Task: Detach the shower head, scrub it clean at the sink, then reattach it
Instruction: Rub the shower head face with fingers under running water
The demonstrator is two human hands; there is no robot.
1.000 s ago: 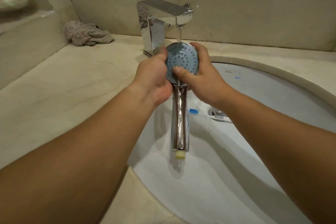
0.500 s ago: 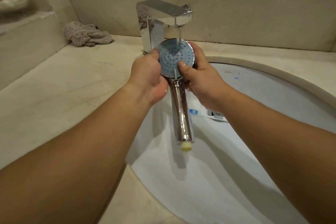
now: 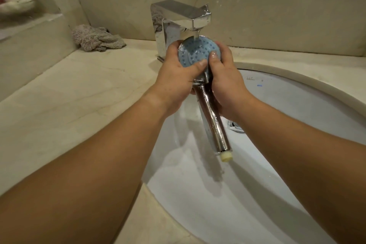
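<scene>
Shower head [image 3: 195,51] is already off and under the running faucet [image 3: 181,19], over the sink's [image 3: 297,93] back edge. Left hand [image 3: 176,77] and right hand [image 3: 225,83] both grip it, thumbs rubbing the face. Reattaching still left.

Both forearms enter from the lower corners and converge at centre. Left hand [image 3: 178,77]: fingers curled around the shower head [image 3: 195,51] from the left, thumb laid across its blue face. Right hand [image 3: 227,83]: fingers wrapped behind the right rim, thumb pressed upright on the face. The two thumbs nearly meet. Both wrists are roughly straight, and the skin looks wet.
</scene>
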